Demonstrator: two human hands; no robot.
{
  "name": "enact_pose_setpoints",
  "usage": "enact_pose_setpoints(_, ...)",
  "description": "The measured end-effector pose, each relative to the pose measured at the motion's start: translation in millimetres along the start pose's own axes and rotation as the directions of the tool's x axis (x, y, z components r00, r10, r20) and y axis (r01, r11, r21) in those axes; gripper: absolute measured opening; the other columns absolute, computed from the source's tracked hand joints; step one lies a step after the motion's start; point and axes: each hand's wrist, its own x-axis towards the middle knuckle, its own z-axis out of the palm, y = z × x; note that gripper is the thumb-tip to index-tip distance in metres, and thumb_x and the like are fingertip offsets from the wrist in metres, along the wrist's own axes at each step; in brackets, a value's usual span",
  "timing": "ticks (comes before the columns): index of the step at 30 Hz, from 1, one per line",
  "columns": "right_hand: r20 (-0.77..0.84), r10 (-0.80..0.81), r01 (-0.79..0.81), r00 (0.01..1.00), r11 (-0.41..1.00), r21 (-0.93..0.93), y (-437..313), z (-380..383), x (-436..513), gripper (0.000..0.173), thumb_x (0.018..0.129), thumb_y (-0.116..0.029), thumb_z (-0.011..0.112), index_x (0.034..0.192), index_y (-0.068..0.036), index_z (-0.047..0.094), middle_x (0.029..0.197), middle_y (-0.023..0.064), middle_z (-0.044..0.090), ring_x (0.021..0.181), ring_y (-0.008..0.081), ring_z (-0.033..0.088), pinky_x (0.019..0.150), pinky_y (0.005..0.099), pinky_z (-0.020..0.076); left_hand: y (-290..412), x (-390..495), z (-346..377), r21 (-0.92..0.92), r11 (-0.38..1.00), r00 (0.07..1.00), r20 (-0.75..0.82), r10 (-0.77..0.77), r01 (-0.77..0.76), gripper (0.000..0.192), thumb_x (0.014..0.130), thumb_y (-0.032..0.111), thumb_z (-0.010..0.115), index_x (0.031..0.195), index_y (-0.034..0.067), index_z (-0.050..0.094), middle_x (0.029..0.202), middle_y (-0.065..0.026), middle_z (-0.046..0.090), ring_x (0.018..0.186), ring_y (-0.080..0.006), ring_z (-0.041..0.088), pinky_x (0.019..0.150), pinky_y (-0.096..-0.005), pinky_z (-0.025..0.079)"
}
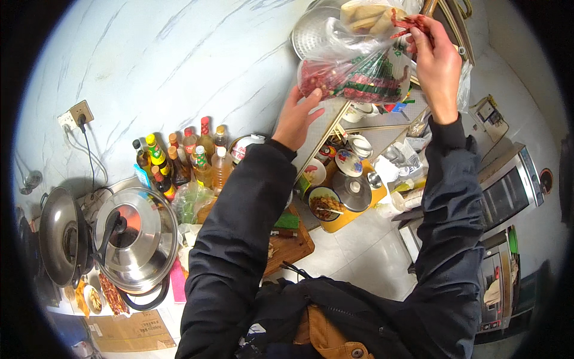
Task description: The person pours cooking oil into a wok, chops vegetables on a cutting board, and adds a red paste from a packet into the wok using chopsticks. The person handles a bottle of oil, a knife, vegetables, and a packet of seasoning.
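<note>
My right hand (435,54), raised at the upper right, grips several dried red chilies (406,24) between thumb and fingers. Below and left of it is a clear plastic bag (358,67) with green print, full of more dried red chilies. My left hand (300,114) is at the bag's lower left edge, fingers spread, the thumb close to or touching the plastic; which one, I cannot tell. Behind the bag sit a perforated metal colander (311,33) and a pale bag (370,18) with tan contents.
Sauce bottles (179,161) stand by the marble-patterned wall, left of my left sleeve. Farther left are a lidded steel pot (134,242) and a dark wok (60,238). Under the rack, between my arms, are a bowl of food (325,204), a lidded pot (352,193) and a flowered bowl (349,162).
</note>
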Motion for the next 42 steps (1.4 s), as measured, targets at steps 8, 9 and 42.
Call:
enact_pose_setpoints(8, 0.779, 0.262, -0.796, 0.570, 0.411, 0.444, -28, 56, -177, 0.017, 0.094, -0.009, 0.049, 0.106, 0.001, 0.056, 0.077, 0.0048, 0.060, 0.058, 0.0086, 0.055, 0.052, 0.0218, 0.0439, -9, -111, -56, -0.068, 0.974, 0.977, 0.003, -0.215, 0.215, 0.054, 0.098, 0.042, 0.039, 0.132, 0.001, 0.042, 0.120, -0.0135, 0.054, 0.102, -0.0248, 0.056, 0.091, -0.0394, 0.046)
enact_pose_setpoints(9, 0.880, 0.261, -0.864, 0.398, 0.430, 0.263, -32, 71, -206, 0.016, 0.093, -0.009, 0.049, 0.104, 0.001, 0.055, 0.074, 0.0040, 0.060, 0.057, 0.0076, 0.054, 0.050, 0.0215, 0.0430, -8, -128, -70, -0.182, 0.915, 0.932, 0.119, -0.342, 0.359, 0.059, 0.097, 0.049, 0.033, 0.131, 0.002, 0.043, 0.117, -0.0131, 0.057, 0.103, -0.0252, 0.057, 0.094, -0.0404, 0.045)
enact_pose_setpoints(42, 0.925, -0.178, -0.794, 0.335, 0.476, 0.379, -119, 180, -576, 0.041, 0.095, -0.010, 0.038, 0.134, 0.001, 0.040, 0.133, 0.0190, 0.046, 0.125, 0.0283, 0.043, 0.104, 0.0333, 0.0313, -181, -421, -182, -0.402, 0.915, 0.668, -0.672, -0.319, 0.032, 0.057, 0.087, 0.010, 0.047, 0.139, -0.003, 0.028, 0.138, -0.0155, 0.039, 0.127, -0.0265, 0.039, 0.108, -0.0384, 0.029)
